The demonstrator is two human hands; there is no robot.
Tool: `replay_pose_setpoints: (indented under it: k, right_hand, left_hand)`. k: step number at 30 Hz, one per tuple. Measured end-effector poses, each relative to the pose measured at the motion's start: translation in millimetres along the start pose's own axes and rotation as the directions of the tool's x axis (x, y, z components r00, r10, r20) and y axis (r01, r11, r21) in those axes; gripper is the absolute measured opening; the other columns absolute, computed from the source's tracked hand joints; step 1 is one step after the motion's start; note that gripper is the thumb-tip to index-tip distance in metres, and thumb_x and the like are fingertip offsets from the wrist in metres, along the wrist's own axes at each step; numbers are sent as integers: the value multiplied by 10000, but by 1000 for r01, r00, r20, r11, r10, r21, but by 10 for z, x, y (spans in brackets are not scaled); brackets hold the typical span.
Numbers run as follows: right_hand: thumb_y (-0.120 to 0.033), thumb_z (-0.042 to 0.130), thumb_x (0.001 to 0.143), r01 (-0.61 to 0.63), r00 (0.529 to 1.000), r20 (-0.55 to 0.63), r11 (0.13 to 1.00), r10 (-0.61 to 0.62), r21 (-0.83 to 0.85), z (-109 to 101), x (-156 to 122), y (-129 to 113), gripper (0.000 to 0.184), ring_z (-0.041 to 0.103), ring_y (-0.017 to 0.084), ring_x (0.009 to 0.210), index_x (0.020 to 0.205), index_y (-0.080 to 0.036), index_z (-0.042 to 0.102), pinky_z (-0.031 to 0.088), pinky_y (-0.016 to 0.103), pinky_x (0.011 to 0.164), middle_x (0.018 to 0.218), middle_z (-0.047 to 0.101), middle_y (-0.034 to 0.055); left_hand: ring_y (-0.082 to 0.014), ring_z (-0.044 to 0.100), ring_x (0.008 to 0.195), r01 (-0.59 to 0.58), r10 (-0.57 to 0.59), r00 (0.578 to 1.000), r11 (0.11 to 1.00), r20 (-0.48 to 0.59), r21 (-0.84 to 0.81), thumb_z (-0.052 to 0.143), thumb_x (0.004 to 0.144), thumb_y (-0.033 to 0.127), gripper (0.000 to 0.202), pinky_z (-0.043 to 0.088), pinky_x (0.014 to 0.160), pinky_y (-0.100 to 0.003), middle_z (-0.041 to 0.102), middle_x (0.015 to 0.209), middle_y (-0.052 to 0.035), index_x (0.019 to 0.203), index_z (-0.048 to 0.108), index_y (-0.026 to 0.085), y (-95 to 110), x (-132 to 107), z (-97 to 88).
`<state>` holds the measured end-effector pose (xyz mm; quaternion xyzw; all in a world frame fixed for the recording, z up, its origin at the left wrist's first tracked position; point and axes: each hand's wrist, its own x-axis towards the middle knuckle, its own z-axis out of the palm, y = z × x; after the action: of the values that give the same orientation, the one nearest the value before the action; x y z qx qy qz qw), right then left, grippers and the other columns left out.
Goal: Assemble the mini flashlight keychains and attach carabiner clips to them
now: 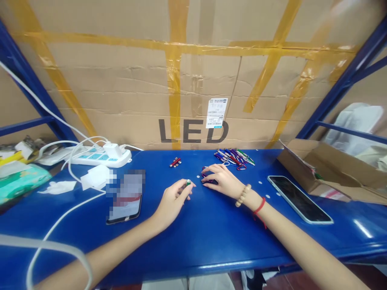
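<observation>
My left hand [173,203] is closed in a pinch around a small green metal tube [188,183] with a silver end. Most of that tube is hidden by the fingers. My right hand [223,180], wearing a beaded bracelet and a red string, rests on the blue table with its fingers apart. Beneath its fingertips lie small dark purple pieces [208,177], partly covered. Just behind it is a pile of slim metal penlight-like tubes [232,156] in blue, purple, green and red, some with clips. A short red tube [175,162] with small silver discs lies farther left.
A phone [128,197] lies left, another phone [299,199] right. An open cardboard box [317,169] stands at the right edge. A white power strip [99,157] with trailing cables [57,213] occupies the left. Behind the table [211,241] rises a taped carton [136,88] between blue posts.
</observation>
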<state>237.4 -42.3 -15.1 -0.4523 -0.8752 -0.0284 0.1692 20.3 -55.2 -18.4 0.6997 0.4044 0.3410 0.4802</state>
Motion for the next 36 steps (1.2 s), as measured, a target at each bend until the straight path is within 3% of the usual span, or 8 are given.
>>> replay_pose_setpoints:
  k: [6, 9, 13, 15, 23, 28, 32, 36]
  right_hand:
    - [-233, 550, 853, 7, 999, -46, 998, -10, -57, 52, 28, 3, 135, 541, 205, 975, 834, -193, 677, 351, 379, 859, 1010, 637, 63]
    - [-237, 538, 859, 38, 988, -148, 996, -50, -86, 26, 36, -43, 146, 555, 191, 930, 815, -191, 669, 352, 375, 854, 975, 647, 58]
    - [-261, 549, 858, 87, 912, -400, 996, -88, -22, -52, 31, -248, 128, 568, 160, 892, 877, -202, 660, 385, 339, 817, 949, 652, 52]
    - [-267, 548, 861, 135, 878, -464, 991, -119, 1, -74, 22, -364, 129, 573, 155, 891, 898, -208, 657, 400, 332, 808, 938, 655, 53]
    - [-242, 529, 868, 220, 899, -398, 974, -183, 48, -6, -2, -461, 158, 563, 156, 923, 967, -227, 651, 430, 342, 822, 994, 637, 61]
    - [-261, 549, 855, 229, 897, -401, 971, -186, 62, -26, -3, -473, 113, 573, 151, 882, 846, -220, 654, 441, 326, 783, 977, 643, 59]
    - [-296, 586, 833, 187, 880, -446, 982, -162, 11, -112, -7, -387, 108, 589, 159, 876, 856, -215, 653, 434, 324, 793, 932, 655, 53]
    - [-290, 586, 827, 46, 851, -522, 998, -63, -45, -198, -15, -185, 119, 593, 167, 861, 888, -217, 657, 441, 324, 786, 908, 656, 52]
  left_hand:
    - [-148, 573, 808, -71, 71, 997, 997, -26, 8, 442, 835, 349, 251, 477, 600, -204, 592, 907, -31, 937, 623, 207, -24, 5, -14]
    - [-150, 575, 813, -82, 82, 996, 997, -32, -3, 450, 828, 353, 259, 506, 627, -219, 589, 956, -37, 941, 631, 207, -44, 15, -8]
    - [-135, 581, 784, -103, 102, 994, 995, -23, -9, 474, 821, 336, 258, 520, 637, -218, 574, 997, -39, 966, 643, 204, -92, 27, 12]
    - [-124, 583, 742, -111, 111, 994, 994, -13, -16, 484, 820, 331, 259, 519, 612, -213, 572, 979, -38, 975, 641, 194, -113, 31, 20]
    - [-92, 538, 585, -150, 151, 989, 988, -12, 45, 491, 822, 324, 244, 491, 532, -210, 594, 874, -22, 937, 656, 188, -131, 22, 15]
    - [-128, 560, 685, -155, 155, 988, 985, 3, 75, 489, 825, 303, 232, 473, 531, -202, 601, 865, -31, 930, 669, 201, -139, 14, 27]
    - [-140, 572, 722, -133, 134, 991, 989, -19, 71, 490, 827, 340, 243, 459, 544, -210, 606, 914, -39, 929, 660, 199, -92, 2, 23]
    - [-137, 573, 728, -48, 48, 998, 999, -45, 16, 454, 845, 360, 268, 434, 558, -210, 610, 880, -33, 973, 623, 196, -46, 0, 1]
